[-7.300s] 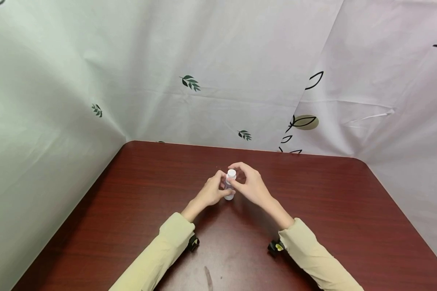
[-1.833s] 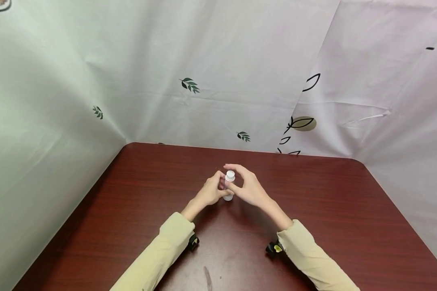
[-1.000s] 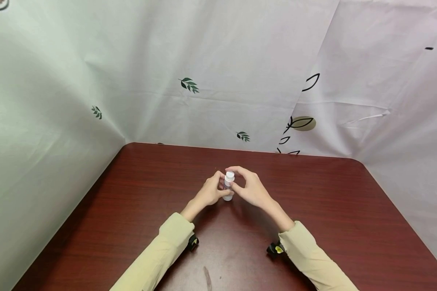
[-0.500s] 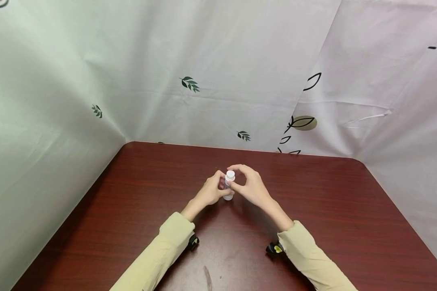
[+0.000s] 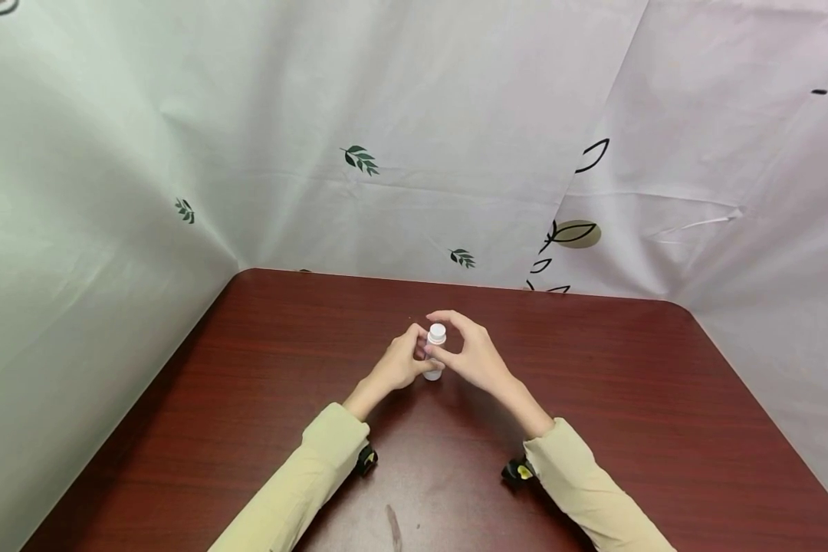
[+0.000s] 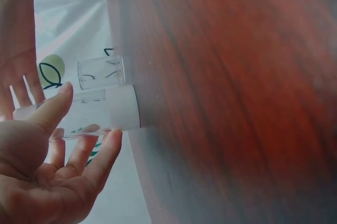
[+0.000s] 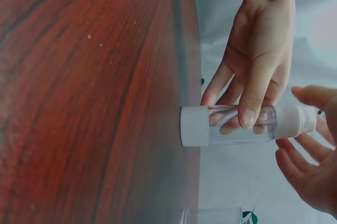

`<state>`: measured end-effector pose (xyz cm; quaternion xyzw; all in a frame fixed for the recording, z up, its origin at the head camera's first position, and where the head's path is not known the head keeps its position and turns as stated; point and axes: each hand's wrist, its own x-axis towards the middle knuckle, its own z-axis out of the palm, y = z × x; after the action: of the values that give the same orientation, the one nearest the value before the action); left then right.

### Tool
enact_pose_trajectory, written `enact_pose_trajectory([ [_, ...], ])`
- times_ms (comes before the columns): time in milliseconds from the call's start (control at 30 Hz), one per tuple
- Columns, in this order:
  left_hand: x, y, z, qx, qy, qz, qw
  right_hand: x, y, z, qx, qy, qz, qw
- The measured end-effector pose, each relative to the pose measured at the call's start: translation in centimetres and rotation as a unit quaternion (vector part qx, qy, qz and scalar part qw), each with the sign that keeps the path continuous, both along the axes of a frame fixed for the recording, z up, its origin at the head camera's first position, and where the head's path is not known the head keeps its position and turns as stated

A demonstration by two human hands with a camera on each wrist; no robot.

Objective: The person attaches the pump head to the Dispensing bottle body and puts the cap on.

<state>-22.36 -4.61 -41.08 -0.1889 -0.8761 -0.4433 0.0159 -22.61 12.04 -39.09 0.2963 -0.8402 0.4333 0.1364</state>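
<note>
A slim clear bottle (image 7: pixel 239 134) with a white base (image 7: pixel 194 126) and a white stepped top (image 5: pixel 438 333) stands upright on the table. My left hand (image 5: pixel 399 363) holds its clear body, thumb on the near side and fingers behind, as the left wrist view also shows. Up at the white collar (image 7: pixel 287 121), my right hand (image 5: pixel 474 354) curls its thumb and fingers round the top. The thumb lies on the near side, with the fingertips partly hidden behind. Beside the bottle, a clear cylindrical cap (image 6: pixel 100 74) stands on the table in the left wrist view.
The dark red wooden table (image 5: pixel 248 368) has rounded far corners. Pale cloth walls (image 5: pixel 421 115) with leaf prints rise behind it and at both sides. A smear (image 5: pixel 394 527) marks the near tabletop.
My right thumb and fingers have shifted back and forth round the white top, the thumb now farther left than a second ago. The left hand and the bottle stay in place.
</note>
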Motion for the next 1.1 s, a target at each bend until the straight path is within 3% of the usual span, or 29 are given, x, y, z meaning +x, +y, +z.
enact_pose_trajectory([
  [267,-0.04,0.05,0.16,0.009,-0.023,0.005,0.9997,0.07,0.15,-0.02,-0.024,-0.024,0.046,0.9984],
  [567,0.02,-0.03,0.03,0.010,-0.007,-0.001,0.9999,0.24,0.51,0.09,-0.020,-0.030,0.044,0.9984],
  [1100,-0.02,0.11,0.11,0.011,-0.018,0.009,0.9997,0.11,0.60,-0.08,-0.021,-0.020,0.014,0.9995],
])
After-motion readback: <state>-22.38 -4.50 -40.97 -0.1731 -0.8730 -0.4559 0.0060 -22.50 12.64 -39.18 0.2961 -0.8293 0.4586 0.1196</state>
